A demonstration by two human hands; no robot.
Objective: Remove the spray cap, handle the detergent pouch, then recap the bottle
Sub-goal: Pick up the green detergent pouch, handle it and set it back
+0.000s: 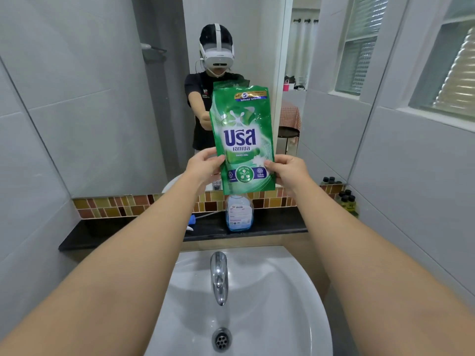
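Note:
A green detergent pouch [243,140] with white and blue print is held upright in front of the mirror. My left hand [203,167] grips its lower left edge and my right hand [289,173] grips its lower right edge. Directly below the pouch a clear bottle [239,213] with pale blue liquid stands on the dark ledge [102,232]; its neck is hidden behind the pouch. The blue and white spray cap [191,223] with its tube lies on the ledge to the bottle's left, partly behind my left forearm.
A white sink [270,304] with a chrome tap [219,276] is below the ledge. Small dark-capped bottles [345,199] stand at the ledge's right end. The mirror [102,98] shows a person wearing a headset. Tiled walls close in on both sides.

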